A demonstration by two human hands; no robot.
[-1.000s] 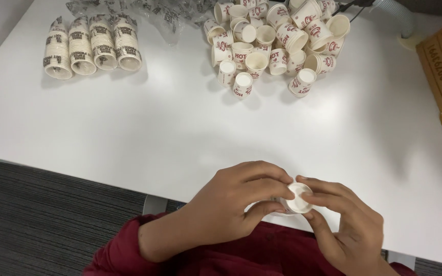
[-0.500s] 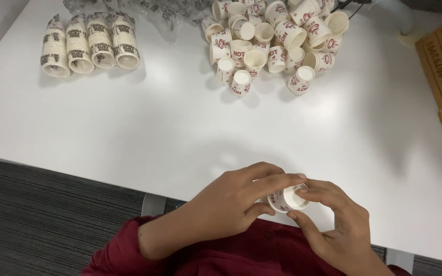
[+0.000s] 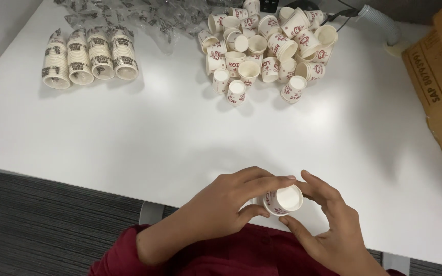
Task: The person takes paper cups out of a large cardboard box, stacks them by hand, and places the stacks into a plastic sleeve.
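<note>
Head view: a small paper cup (image 3: pixel 283 200) is gripped on its side between the left hand (image 3: pixel 226 209) and right hand (image 3: pixel 333 230) at the white table's (image 3: pixel 154 138) near edge, apparently mid-handling, with loose cups (image 3: pixel 267 46) heaped far off and sleeved stacks (image 3: pixel 89 60) far left.

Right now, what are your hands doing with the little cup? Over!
Left hand and right hand both gripping one small paper cup at table's near edge. Loose cup pile far across. Nothing between.
</note>
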